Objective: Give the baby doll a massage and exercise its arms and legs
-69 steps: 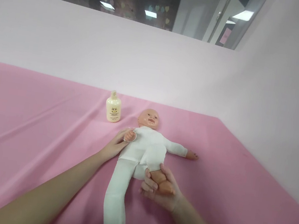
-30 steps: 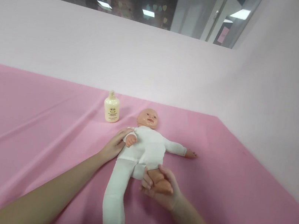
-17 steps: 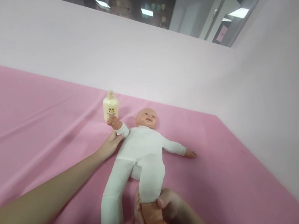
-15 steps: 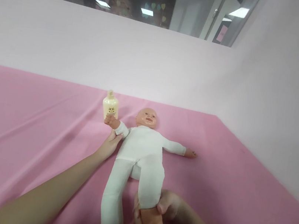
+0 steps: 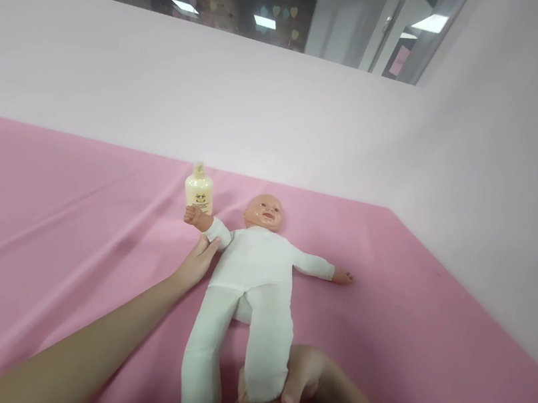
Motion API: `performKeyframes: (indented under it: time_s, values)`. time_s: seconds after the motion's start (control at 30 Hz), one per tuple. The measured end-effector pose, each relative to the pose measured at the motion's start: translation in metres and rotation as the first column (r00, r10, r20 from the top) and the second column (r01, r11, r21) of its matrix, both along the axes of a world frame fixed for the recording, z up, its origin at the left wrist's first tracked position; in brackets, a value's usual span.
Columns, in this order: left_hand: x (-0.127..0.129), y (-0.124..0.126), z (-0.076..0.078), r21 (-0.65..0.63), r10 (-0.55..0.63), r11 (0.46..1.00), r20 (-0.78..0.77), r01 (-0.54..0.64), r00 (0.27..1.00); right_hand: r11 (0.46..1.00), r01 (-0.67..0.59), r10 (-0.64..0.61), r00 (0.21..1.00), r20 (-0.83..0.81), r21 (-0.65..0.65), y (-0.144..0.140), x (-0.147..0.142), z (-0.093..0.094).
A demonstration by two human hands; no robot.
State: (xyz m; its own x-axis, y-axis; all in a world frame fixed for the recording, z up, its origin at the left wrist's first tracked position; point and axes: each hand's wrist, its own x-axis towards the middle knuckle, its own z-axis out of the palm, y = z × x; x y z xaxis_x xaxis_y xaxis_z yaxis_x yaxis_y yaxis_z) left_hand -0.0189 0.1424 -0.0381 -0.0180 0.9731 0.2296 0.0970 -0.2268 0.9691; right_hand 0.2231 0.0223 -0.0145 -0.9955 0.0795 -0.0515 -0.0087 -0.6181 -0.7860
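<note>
- Baby doll (image 5: 253, 273) in a white bodysuit, face up on a pink-covered counter (image 5: 45, 208), head toward the far wall, both legs stretched toward the camera.
- Left hand (image 5: 196, 261) against the doll's upper arm near the shoulder, fingers loosely curled under the sleeve, propping that arm so its small fist points up.
- Right hand (image 5: 295, 380) wrapped around the lower leg, thumb on top over the white fabric, fingers clenched beneath at the ankle.
- Cream lotion bottle (image 5: 199, 189) upright just behind the raised doll fist, near the head; touching or apart, cannot tell.
- Doll's other arm flat on the cloth, spread out toward the right.
- Likely handling: light; cloth-covered trunk and limbs soft and floppy, head, hands and feet hard, smooth plastic. Probably best grasped at the ankle or wrist, where fabric meets plastic, or under the trunk for support.
- Hidden or unclear: both feet cut off by the bottom edge; right fingers mostly under the leg; left palm covered by the doll's arm; bottle label too small to read.
</note>
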Motion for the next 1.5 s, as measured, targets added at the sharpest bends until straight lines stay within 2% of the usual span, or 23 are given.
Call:
performKeyframes:
  time_s: [0.13,0.2,0.27,0.37,0.43,0.5,0.63,0.83,0.97,1.07,1.13,1.27,1.4,1.5]
  values:
    - [0.003,-0.004,0.008,0.002,-0.028,1.0,-0.101,0.028,0.995,0.995,0.069,-0.072,0.996,-0.043,-0.077,-0.006,-0.001,0.003]
    - [0.005,-0.004,0.009,0.03,-0.054,0.998,-0.164,0.06,0.985,0.978,0.183,-0.189,0.98,-0.059,-0.098,-0.007,-0.002,0.006]
    - [0.005,-0.005,0.01,0.106,-0.087,0.988,-0.229,0.114,0.97,0.927,0.359,-0.364,0.931,-0.033,-0.106,-0.005,-0.002,0.007]
    - [0.006,-0.006,0.011,0.218,-0.124,0.958,-0.265,0.184,0.956,0.789,0.612,-0.604,0.788,0.116,-0.051,0.001,-0.002,0.002]
    - [0.006,-0.007,0.012,0.221,-0.131,0.957,-0.251,0.188,0.959,0.723,0.691,-0.68,0.709,0.186,0.006,0.005,-0.003,-0.004]
    - [0.006,-0.007,0.012,0.212,-0.132,0.96,-0.234,0.183,0.963,0.687,0.726,-0.715,0.668,0.208,0.031,0.007,-0.003,-0.01]
    - [0.005,-0.005,0.009,0.196,-0.127,0.966,-0.212,0.169,0.969,0.703,0.711,-0.7,0.686,0.196,0.024,0.006,-0.002,-0.01]
    - [0.0,-0.001,0.002,0.03,-0.122,0.991,-0.148,0.128,0.981,0.846,0.532,-0.53,0.846,0.054,-0.04,-0.003,0.001,-0.008]
    - [0.001,0.0,0.003,-0.008,-0.116,0.993,-0.14,0.116,0.983,0.921,0.383,-0.384,0.923,-0.002,-0.071,-0.007,0.001,-0.005]
    - [0.003,-0.001,0.005,-0.022,-0.083,0.996,-0.13,0.081,0.988,0.961,0.274,-0.274,0.962,0.022,-0.032,-0.007,-0.002,0.007]
    - [0.004,-0.001,0.006,-0.029,-0.072,0.997,-0.12,0.069,0.99,0.974,0.227,-0.227,0.971,0.068,0.009,-0.007,-0.004,0.017]
    - [0.004,-0.002,0.006,-0.041,-0.068,0.997,-0.109,0.064,0.992,0.98,0.195,-0.194,0.981,0.033,-0.031,-0.006,-0.007,0.024]
    - [0.004,-0.003,0.006,-0.036,-0.069,0.997,-0.116,0.066,0.991,0.977,0.204,-0.204,0.979,0.01,-0.066,-0.005,-0.004,0.015]
    - [0.003,-0.002,0.004,0.001,-0.098,0.995,-0.125,0.099,0.987,0.957,0.271,-0.275,0.961,-0.024,-0.102,-0.004,0.0,0.001]
